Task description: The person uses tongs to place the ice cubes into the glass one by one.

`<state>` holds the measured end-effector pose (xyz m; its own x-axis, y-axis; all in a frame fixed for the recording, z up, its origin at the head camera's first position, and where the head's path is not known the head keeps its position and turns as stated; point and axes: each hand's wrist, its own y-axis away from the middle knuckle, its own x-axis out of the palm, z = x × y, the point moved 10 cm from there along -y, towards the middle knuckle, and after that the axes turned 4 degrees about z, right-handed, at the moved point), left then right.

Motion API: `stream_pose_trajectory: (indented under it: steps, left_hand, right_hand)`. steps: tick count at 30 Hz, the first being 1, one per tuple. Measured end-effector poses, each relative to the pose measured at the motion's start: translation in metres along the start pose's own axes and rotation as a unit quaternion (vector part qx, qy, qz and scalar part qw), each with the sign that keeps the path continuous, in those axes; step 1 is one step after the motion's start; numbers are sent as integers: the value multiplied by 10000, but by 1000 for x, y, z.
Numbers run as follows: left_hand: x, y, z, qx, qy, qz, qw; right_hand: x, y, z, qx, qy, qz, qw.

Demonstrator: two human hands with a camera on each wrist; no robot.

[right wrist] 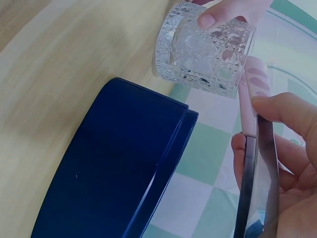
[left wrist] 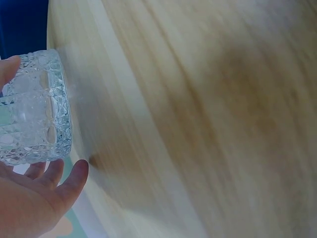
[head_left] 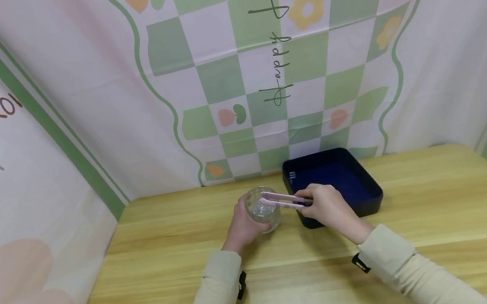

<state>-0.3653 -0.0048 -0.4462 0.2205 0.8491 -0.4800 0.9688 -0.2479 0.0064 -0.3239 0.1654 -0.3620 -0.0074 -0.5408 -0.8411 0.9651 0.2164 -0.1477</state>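
Observation:
My left hand (head_left: 240, 227) holds a clear, patterned glass cup (head_left: 272, 218) on the wooden table, left of a dark blue tray. In the left wrist view the thumb presses one side of the cup (left wrist: 32, 106) and the fingers lie along the other. Between the thumb and fingers of my right hand (head_left: 330, 208) are tongs (head_left: 285, 200) with pink ends and dark metal arms. Those pink ends are at the cup's mouth, as the right wrist view also shows with the tongs (right wrist: 256, 82). What lies inside the cup is hard to make out.
The square tray (head_left: 374, 191) stands near the table's back edge, below and behind the right hand. A small pale mark shows on its inner left wall. Behind the wooden table (head_left: 172, 273) hangs a printed checkered curtain (head_left: 221, 80).

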Motion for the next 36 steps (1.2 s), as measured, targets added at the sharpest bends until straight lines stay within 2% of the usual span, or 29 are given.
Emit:
stream_pose_trajectory:
  steps: [9,19,25,30,36]
  left_hand:
    - [0,1,0,-51,-44,27,10000]
    - [0,-2,2,-44,-131,-40,9999]
    - [0,-2,4,-90,-127,-29,9999]
    - [1,-1,5,-104,-123,-18,9999]
    - [3,-2,6,-76,-73,8,9999]
  right_hand:
    - [-8,-1,2,-106,30,-221,9997]
    - [-46,-12,-7,-135,167,-953,9952]
    - [-54,-17,-21,142,294,-1118,9932]
    - [-53,-18,-34,453,301,-1195,9913]
    - [-51,-21,-47,608,380,-1299,9889]
